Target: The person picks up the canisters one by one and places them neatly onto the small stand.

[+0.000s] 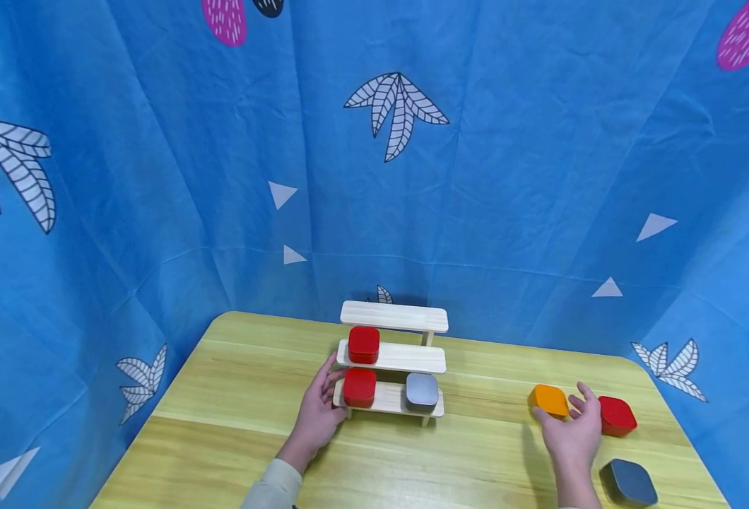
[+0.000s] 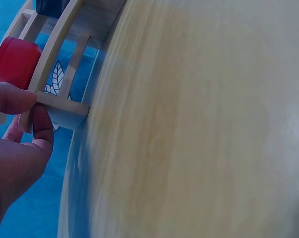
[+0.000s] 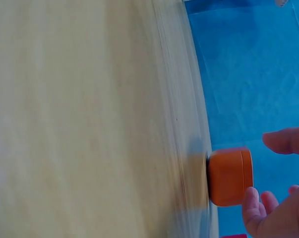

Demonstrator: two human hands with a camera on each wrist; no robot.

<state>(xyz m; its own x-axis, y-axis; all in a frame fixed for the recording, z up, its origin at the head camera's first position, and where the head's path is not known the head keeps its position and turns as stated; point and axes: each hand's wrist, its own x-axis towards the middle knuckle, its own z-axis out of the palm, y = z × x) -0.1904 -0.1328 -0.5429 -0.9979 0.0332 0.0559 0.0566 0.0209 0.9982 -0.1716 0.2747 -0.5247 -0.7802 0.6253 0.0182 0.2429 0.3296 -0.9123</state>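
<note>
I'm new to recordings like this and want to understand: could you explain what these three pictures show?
There is no machine here, just a person's left hand and right hand, both bare. The wide picture comes from a head-worn camera looking forward and down; the other two come from cameras on each wrist.

On the wooden table stands a three-step wooden rack. Its middle step bears a red block; its lowest bears a second red block and a grey block. Towards the right lie an orange block, a third red block and a dark block.

The left hand grips the rack's left end. The right hand is open beside the orange block, holding nothing; whether it touches the block is hard to tell.
</note>
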